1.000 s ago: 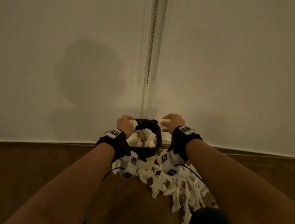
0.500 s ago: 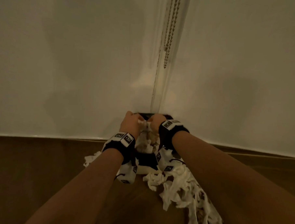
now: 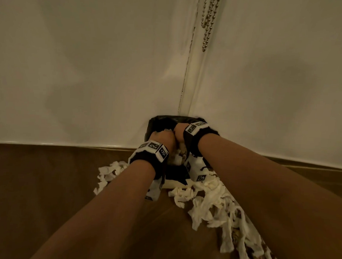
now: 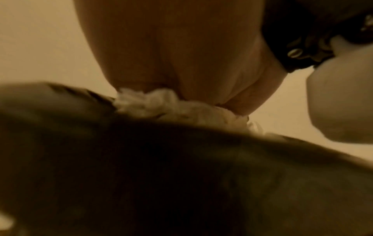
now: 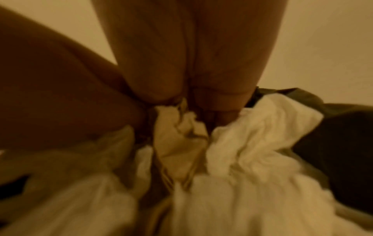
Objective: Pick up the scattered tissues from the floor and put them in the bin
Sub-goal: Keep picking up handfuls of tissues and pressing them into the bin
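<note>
A small bin (image 3: 156, 121) with a black liner stands against the wall, stuffed with crumpled white tissues (image 5: 252, 143). Both hands are down in its mouth, side by side. My left hand (image 3: 163, 137) is balled like a fist, and a wad of tissue (image 4: 153, 102) shows under it above the dark liner (image 4: 181, 159). My right hand (image 3: 178, 131) has its fingers (image 5: 220, 111) dug into the tissues, curled round a wad. More torn tissues (image 3: 212, 205) lie on the floor in front and right of the bin, with a smaller heap (image 3: 107, 171) to its left.
The bin sits where a white wall (image 3: 90, 67) meets the brown wooden floor (image 3: 36, 192). A bead chain (image 3: 207, 23) hangs down the wall above it. The tissue trail (image 3: 245, 248) runs toward the lower right under my right forearm.
Both hands, each holding tissue, came in from the bin's two sides and pushed down together into its mouth. The view has moved closer to the wall.
</note>
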### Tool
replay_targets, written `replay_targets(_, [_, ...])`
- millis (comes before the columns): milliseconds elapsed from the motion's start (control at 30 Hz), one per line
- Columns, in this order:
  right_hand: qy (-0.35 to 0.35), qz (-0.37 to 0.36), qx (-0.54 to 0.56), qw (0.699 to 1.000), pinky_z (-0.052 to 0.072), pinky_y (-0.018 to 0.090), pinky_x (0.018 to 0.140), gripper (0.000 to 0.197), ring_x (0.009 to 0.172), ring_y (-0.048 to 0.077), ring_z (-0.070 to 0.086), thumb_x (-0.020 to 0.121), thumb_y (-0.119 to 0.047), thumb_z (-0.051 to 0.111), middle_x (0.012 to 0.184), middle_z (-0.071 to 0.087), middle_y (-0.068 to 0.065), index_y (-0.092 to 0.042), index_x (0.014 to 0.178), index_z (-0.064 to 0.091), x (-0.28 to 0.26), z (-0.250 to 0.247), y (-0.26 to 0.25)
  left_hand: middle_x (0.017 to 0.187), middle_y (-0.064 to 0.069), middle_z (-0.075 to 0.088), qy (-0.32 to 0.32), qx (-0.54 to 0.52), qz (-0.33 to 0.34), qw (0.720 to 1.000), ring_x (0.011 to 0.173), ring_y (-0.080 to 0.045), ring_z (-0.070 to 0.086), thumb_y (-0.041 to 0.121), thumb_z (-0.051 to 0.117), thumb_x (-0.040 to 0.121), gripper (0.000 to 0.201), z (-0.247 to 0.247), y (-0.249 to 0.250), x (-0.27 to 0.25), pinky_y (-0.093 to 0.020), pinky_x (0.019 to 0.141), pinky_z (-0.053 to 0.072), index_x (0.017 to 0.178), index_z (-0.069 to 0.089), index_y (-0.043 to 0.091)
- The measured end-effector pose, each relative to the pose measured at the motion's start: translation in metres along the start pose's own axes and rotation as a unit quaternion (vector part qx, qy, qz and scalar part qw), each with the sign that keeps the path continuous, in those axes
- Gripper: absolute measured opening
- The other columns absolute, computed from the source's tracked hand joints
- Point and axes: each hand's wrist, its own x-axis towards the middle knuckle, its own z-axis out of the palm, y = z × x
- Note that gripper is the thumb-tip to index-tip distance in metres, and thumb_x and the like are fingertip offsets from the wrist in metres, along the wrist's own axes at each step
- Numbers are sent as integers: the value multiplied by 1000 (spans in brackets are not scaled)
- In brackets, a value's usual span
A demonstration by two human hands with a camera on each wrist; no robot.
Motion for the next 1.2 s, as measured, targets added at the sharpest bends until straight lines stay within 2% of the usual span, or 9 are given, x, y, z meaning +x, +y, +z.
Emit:
replay_targets(133, [46,-23,49,997,44,42,101,45,118,31,52,89,-29,57,133,53,8,-19,132,51,-28,-14,8,131,-12,50,72,-36,-16,997,116,-30,51,32,42,96,42,-16,-5,-21,-40,95,40,131,39,10])
replay_targets(267, [122,1,129,984,48,39,97,33,109,30,59,94,-14,46,124,61,12,-8,123,60,-68,-21,9,129,-11,46,164,-91,-38,982,113,-31,51,24,34,99,34,-39,-14,-57,-42,95,38,131,41,16])
replay_targets(433, [288,-37,265,920,49,35,91,30,106,30,59,92,-5,43,116,63,14,-6,109,67,-128,-12,-6,129,-9,45,195,-67,-44,977,112,-31,52,19,35,97,34,-60,-49,-105,-45,95,37,130,42,21])
replay_targets(500, [305,-62,303,901,49,32,82,30,100,28,60,93,-10,40,111,65,12,-10,106,67,-146,-1,-23,129,-8,47,199,-54,-59,977,112,-30,53,17,36,96,34,-60,-72,-121,-45,96,37,129,44,23])
replay_targets(667, [257,-88,256,928,50,31,77,29,90,26,63,96,-23,40,99,68,10,-10,104,65,-159,32,-75,125,-4,52,111,-45,-113,986,111,-26,53,14,42,92,35,-36,-120,-152,-42,98,41,124,48,27])
replay_targets(867, [154,-111,251,949,53,39,86,29,95,32,65,95,-16,43,103,68,17,-1,101,67,-131,65,-135,121,-10,58,25,-39,-108,993,110,-28,56,16,45,92,29,6,-155,-155,-37,91,47,118,55,19])
replay_targets(1000, [72,-107,176,976,49,33,86,29,105,31,61,96,-17,44,115,64,16,-3,108,66,-90,88,-158,124,-7,58,-9,-69,-114,991,110,-26,57,11,42,92,31,36,-175,-134,-32,88,46,116,59,21])
replay_targets(1133, [12,-142,129,981,39,39,104,36,126,34,47,96,-20,46,137,49,16,-8,130,53,-55,115,-174,123,-10,59,-63,-66,-126,988,108,-27,59,9,44,92,32,66,-185,-119,-34,88,49,118,61,15])
replay_targets(1200, [12,-145,108,983,37,38,105,42,128,33,44,96,-22,48,141,44,15,-10,136,46,-40,131,-180,126,-11,58,-89,-57,-115,988,111,-27,58,10,45,93,33,79,-187,-113,-32,88,48,122,59,14])
